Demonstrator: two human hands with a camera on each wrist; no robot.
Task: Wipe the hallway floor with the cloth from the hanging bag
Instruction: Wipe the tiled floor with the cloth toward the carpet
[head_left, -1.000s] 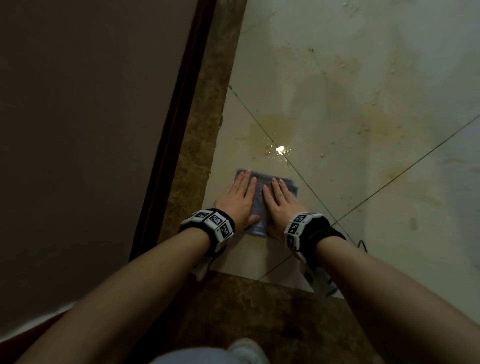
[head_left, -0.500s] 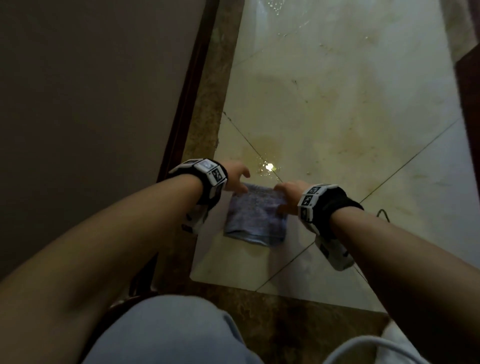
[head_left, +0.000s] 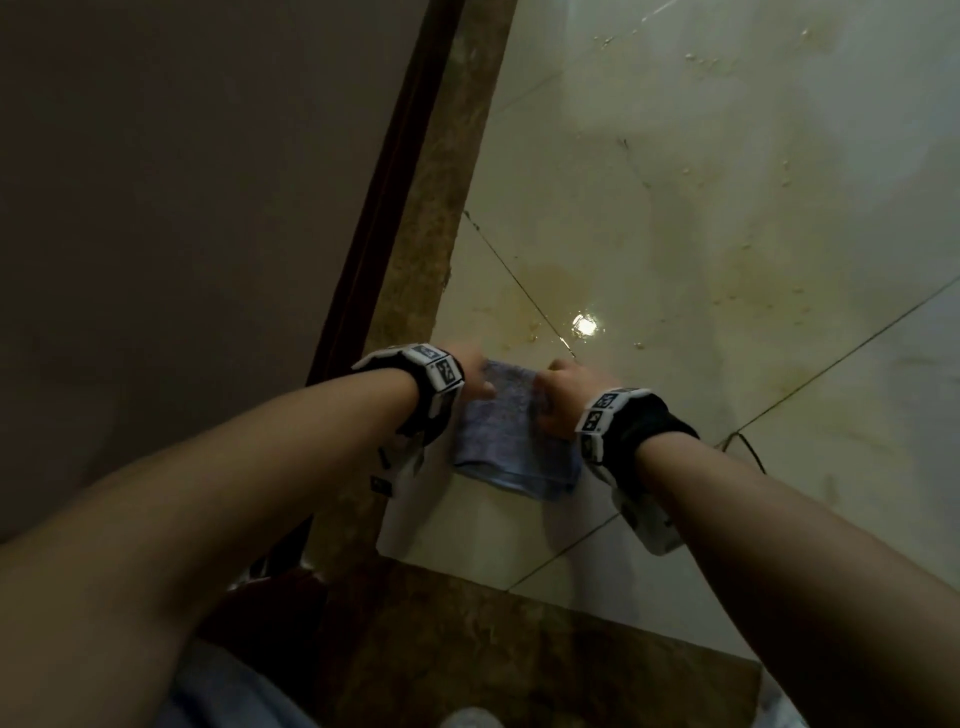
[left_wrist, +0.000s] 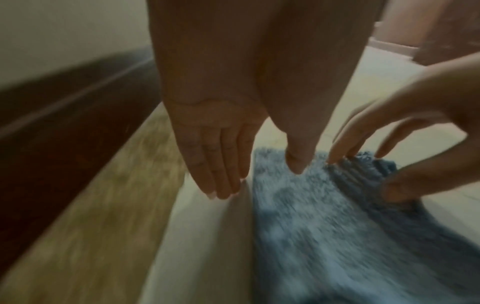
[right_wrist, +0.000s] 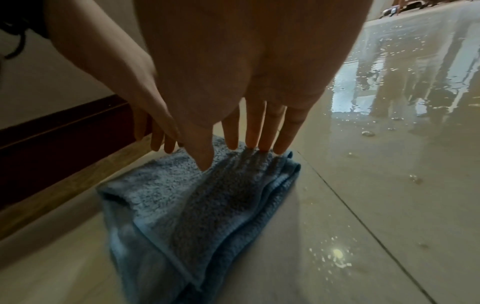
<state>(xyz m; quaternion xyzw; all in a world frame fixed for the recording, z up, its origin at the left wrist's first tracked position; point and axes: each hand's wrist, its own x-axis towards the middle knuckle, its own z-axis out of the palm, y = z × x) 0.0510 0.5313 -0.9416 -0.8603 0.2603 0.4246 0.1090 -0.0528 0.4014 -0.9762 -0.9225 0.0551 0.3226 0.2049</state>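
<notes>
Low in the middle of the head view, a folded blue terry cloth (head_left: 511, 434) lay on the pale, wet floor tile (head_left: 701, 249), near the dark skirting board (head_left: 374, 208). Her left hand (head_left: 475, 371) rested straight-fingered, thumb on the cloth's far edge. Her right hand (head_left: 561, 397) pressed extended fingertips (right_wrist: 259, 135) onto the same edge, gripping nothing.
</notes>
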